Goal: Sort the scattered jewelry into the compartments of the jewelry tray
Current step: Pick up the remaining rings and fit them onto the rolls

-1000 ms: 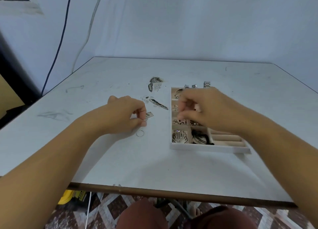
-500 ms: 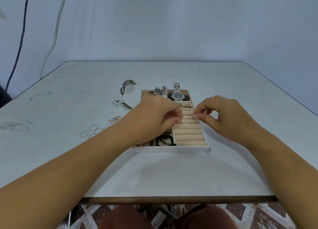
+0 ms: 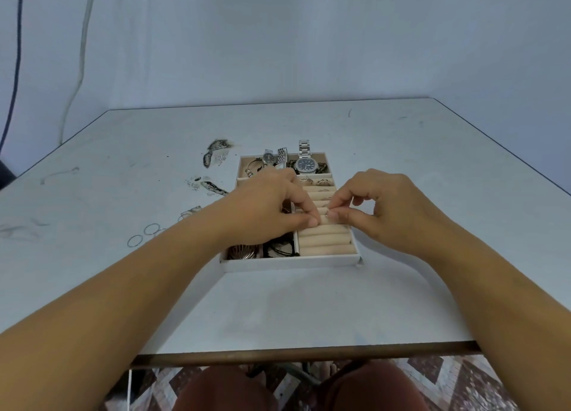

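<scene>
The white jewelry tray (image 3: 290,264) lies mid-table, its beige ring rolls (image 3: 324,240) on the right side. My left hand (image 3: 262,208) and my right hand (image 3: 383,208) meet over those rolls. Their thumb and forefinger tips pinch a small silvery ring (image 3: 327,208) that is mostly hidden between them. Two watches (image 3: 305,164) fill the far compartments, and rings (image 3: 309,181) sit in the top rolls. A shell-shaped piece (image 3: 242,252) and a black cord (image 3: 281,247) lie in the near left compartments. Loose thin hoops (image 3: 136,240) and dark patterned pieces (image 3: 214,188) lie on the table to the left.
More scattered jewelry (image 3: 216,147) lies left of the tray's far corner. The table's front edge (image 3: 293,350) runs just below my forearms, with my knees under it. Two cables (image 3: 77,70) hang down the wall at far left.
My left hand carried a small piece from the table's left side over to the tray. My right hand shifted from the middle compartments to the ring rolls, where both now meet. My view turned left.
</scene>
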A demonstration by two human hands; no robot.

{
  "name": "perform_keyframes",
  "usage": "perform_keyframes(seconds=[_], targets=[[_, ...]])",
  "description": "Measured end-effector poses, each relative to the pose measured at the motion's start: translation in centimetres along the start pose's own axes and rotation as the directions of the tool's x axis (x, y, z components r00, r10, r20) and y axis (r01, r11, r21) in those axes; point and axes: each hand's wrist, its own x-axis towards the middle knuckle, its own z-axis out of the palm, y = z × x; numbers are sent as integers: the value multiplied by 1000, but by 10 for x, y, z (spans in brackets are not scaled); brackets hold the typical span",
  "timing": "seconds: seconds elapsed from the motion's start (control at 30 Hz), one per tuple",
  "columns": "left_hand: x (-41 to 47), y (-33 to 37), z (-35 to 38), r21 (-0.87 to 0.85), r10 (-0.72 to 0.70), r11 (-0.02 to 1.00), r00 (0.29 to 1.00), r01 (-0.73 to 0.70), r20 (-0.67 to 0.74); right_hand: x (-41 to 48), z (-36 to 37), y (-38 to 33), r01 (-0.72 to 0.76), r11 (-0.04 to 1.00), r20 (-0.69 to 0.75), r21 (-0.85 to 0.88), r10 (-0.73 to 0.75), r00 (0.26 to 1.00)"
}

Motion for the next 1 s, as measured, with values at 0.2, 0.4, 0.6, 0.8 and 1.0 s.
perform_keyframes(seconds=[0.2,0.4,0.6,0.8,1.0], targets=[[-34,-18,-7,85,21,996,999,-17,-48,-2,0,0,-42,998,32,41,41,999],[-58,-33,0,42,7,999,999,-5,-52,-2,0,-5,-55,998,65,-10,56,996],[-57,-33,6,58,25,998,994,-19,-104,0,0,-9,-60,994,120,-95,71,990],[-59,-34,5,62,28,998,994,-22,-105,5,3,-13,-59,979,203,-193,99,974],[-58,-33,5,52,23,999,994,-17,-105,8,0,-18,-95,971,224,-219,145,964]])
